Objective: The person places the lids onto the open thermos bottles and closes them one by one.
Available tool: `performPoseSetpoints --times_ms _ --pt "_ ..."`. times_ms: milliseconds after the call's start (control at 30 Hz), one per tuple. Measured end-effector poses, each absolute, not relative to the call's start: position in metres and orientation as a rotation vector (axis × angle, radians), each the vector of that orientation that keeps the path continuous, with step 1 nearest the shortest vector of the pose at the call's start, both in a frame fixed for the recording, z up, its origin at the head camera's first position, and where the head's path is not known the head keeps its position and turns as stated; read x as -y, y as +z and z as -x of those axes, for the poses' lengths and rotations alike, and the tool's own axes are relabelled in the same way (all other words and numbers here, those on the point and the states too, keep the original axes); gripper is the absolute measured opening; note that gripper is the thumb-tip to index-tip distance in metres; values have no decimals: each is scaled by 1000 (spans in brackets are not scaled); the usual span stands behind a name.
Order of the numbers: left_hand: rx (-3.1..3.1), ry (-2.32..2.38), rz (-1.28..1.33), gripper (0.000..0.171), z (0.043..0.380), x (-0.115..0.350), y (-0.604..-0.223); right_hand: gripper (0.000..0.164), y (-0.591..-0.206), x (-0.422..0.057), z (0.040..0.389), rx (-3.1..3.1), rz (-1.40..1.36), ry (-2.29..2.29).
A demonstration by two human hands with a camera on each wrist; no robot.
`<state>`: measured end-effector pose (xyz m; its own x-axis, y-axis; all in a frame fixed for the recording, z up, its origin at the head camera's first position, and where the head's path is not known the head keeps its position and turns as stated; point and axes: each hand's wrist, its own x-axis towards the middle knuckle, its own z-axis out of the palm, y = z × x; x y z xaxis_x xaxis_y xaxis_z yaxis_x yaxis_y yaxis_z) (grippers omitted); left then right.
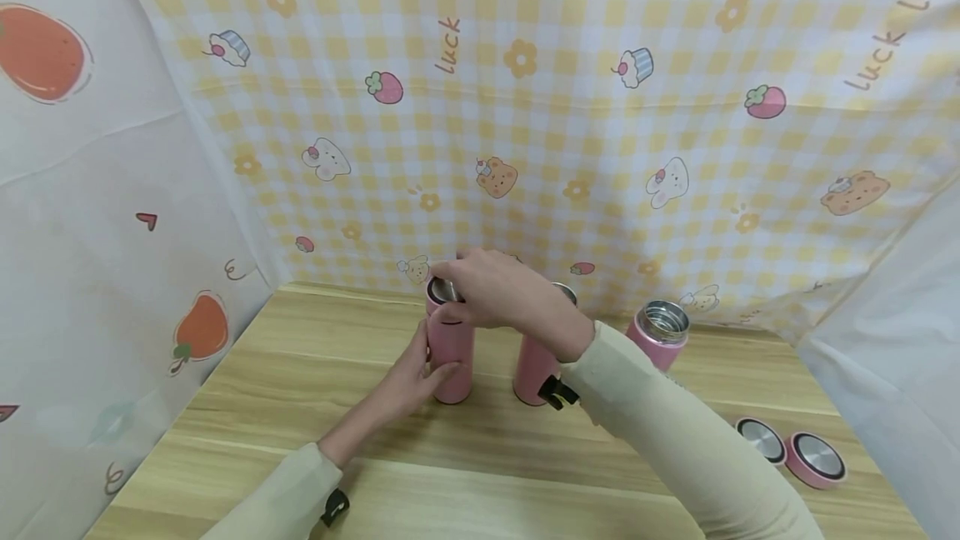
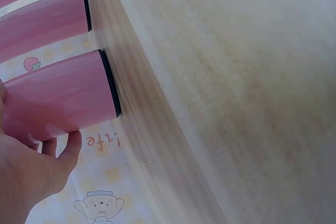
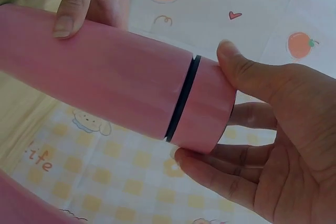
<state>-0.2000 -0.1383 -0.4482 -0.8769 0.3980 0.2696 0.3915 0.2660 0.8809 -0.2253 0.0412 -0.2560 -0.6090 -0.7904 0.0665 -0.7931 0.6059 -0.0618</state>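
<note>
A pink vacuum flask (image 1: pixel 453 361) with a black base rim stands upright on the table. My left hand (image 1: pixel 408 372) grips its body low down, the thumb across the near side. From above, my right hand (image 1: pixel 498 288) holds the flask's pink lid (image 3: pixel 207 106), thumb on one side and fingers round the other. The lid sits on top of the body, with a dark ring (image 3: pixel 182 98) between the two in the right wrist view. In the left wrist view, the left hand's fingers (image 2: pixel 71 150) curl round the flask's side.
Just to the right stands a second pink flask (image 1: pixel 529 369), partly behind my right forearm. Further right is an uncapped third flask (image 1: pixel 660 336) with a steel mouth. Two loose lids (image 1: pixel 817 461) lie on the wooden table (image 1: pixel 420 498). Patterned cloth (image 1: pixel 555 132) hangs behind.
</note>
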Motion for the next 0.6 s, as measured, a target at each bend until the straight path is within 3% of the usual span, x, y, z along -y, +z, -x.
performPoseSetpoints --times_ms 300,600 --pt "-2468 1778 -782 71 202 138 -449 63 -263 -62 245 2708 -1732 489" --pt "-2467 1787 -735 75 197 134 -441 57 -261 -66 249 2703 -1869 589"
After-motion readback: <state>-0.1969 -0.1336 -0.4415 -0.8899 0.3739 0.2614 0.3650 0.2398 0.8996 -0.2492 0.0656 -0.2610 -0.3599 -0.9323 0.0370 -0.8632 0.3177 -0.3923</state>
